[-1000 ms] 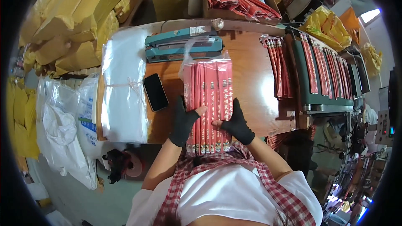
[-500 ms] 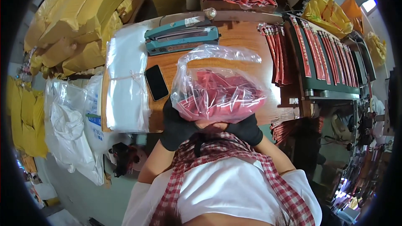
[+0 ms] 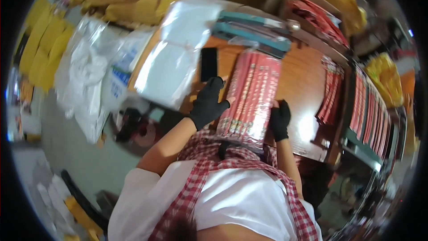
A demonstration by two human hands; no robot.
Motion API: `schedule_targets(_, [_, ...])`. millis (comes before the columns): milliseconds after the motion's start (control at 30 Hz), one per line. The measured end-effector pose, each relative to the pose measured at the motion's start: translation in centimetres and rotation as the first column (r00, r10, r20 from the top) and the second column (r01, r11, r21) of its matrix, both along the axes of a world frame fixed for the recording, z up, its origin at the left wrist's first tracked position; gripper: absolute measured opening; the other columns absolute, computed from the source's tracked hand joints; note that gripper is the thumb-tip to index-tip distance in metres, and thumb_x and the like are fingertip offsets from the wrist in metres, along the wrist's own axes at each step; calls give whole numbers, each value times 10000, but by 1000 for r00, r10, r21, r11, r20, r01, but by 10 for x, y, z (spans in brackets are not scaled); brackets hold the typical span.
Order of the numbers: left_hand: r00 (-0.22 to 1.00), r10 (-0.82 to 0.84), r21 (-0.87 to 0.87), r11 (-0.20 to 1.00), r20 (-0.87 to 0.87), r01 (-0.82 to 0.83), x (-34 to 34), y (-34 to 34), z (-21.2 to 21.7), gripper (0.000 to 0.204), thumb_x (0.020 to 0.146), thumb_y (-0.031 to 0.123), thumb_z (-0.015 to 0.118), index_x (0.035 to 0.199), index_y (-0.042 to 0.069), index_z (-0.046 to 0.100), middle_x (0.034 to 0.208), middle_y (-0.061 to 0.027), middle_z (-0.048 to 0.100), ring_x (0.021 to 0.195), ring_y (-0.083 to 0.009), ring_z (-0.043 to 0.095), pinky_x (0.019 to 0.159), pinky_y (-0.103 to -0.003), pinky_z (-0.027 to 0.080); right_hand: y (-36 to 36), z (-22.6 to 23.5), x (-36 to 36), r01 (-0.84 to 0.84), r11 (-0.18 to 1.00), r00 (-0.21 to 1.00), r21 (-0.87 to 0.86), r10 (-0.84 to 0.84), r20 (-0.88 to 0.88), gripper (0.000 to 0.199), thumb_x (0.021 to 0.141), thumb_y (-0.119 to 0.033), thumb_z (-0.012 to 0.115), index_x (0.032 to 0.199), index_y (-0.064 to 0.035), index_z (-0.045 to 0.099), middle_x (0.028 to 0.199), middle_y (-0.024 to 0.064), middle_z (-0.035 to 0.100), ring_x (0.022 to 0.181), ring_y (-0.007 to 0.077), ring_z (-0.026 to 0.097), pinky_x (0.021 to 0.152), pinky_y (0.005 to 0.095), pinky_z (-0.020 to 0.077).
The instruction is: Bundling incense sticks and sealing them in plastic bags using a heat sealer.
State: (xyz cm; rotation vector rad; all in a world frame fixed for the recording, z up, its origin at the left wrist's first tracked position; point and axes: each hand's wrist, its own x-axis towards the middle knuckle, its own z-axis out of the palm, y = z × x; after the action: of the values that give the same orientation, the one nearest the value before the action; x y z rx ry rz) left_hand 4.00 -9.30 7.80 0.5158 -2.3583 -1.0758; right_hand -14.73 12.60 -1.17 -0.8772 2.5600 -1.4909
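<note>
A clear plastic bag filled with long, slim red packets (image 3: 253, 91) lies lengthwise on the wooden table in front of me, its near end at the table's front edge. My left hand (image 3: 208, 105), in a black fingerless glove, is left of the bag with fingers apart and the thumb at its edge. At the bag's right edge is my right hand (image 3: 280, 119), in a matching glove, its fingers loosely extended against the side. Neither hand wraps round the bag.
A teal heat sealer (image 3: 254, 31) sits beyond the bag. Left are a black phone (image 3: 209, 64) and a stack of clear plastic bags (image 3: 171, 58). Loose red packets (image 3: 331, 90) lie right, near a green tray (image 3: 363, 143) with more. An open box (image 3: 316, 11) stands behind.
The filled bag, held upright and bunched in both hands before, now lies flat on the table with its packets lined up. Both hands have moved to its sides. My view has turned.
</note>
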Motion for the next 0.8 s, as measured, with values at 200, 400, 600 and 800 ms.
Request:
schedule_targets(200, [831,512,-38,855,218,-517,145,-18,-39,385,839,185,722,1150,44,545,1018,-155,610,921,-316,619,803,-396,494,18,-13,1,23,962,936,272,75,-343,86,823,-109,620,806,-49,561,778,148,582,765,356,576,680,460,446])
schedule_targets(400, [708,620,99,725,338,-682,233,-23,-110,280,839,196,723,1031,53,578,971,-156,651,919,-319,651,798,-411,507,25,-14,-3,-86,942,917,323,202,-345,47,820,-46,605,855,-32,577,815,142,592,786,347,580,712,436,463])
schedule_targets(600, [610,676,-153,712,413,-686,279,-128,-181,431,816,241,700,1171,32,575,1081,-158,651,1025,-328,627,893,-438,490,34,-8,5,-158,949,962,274,210,-173,96,814,-16,568,908,-6,589,826,159,577,810,350,579,731,427,462])
schedule_targets(800, [519,853,223,518,-57,-826,235,-205,-151,495,785,-96,572,1258,-10,455,1275,-173,488,1168,-281,482,1038,-391,394,34,-6,40,23,927,981,374,51,-186,155,910,-150,546,940,-12,610,890,163,623,826,360,594,739,417,469])
